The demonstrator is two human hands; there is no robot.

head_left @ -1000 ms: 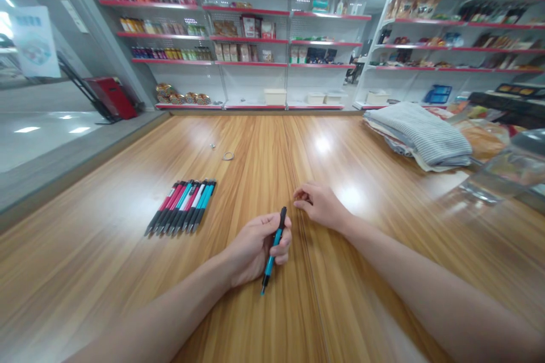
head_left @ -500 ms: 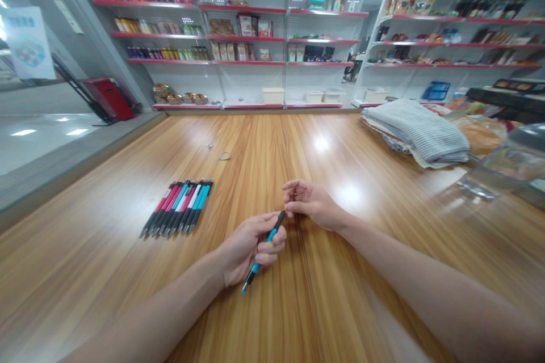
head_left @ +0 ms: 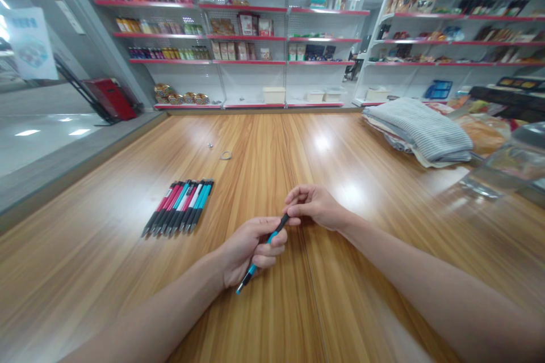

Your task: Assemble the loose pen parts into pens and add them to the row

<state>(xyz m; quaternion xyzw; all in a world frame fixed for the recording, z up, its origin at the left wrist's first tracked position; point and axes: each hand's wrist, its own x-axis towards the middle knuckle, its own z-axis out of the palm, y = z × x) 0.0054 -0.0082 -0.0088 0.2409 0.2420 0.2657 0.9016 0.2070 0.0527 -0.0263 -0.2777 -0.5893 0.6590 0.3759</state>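
Observation:
A blue pen (head_left: 273,236) with a black grip slants across my left hand (head_left: 252,249), which is closed around its barrel. Its button end points down toward me and the grip end points up and right. The fingers of my right hand (head_left: 313,205) are pinched at that grip end and cover the tip. To the left, a row of pens (head_left: 181,204) in red, blue and white with black grips lies side by side on the wooden table (head_left: 255,142).
A grey ring (head_left: 225,155) and a tiny shiny piece (head_left: 210,146) lie beyond the pens. Folded striped cloth (head_left: 419,127) and a clear container (head_left: 498,164) are at the right. Stocked shelves (head_left: 251,62) stand behind the table.
My right hand's fingers have closed onto the pen's grip end. The pen has tilted slightly, its button end shifting a little left. The row of pens stays put.

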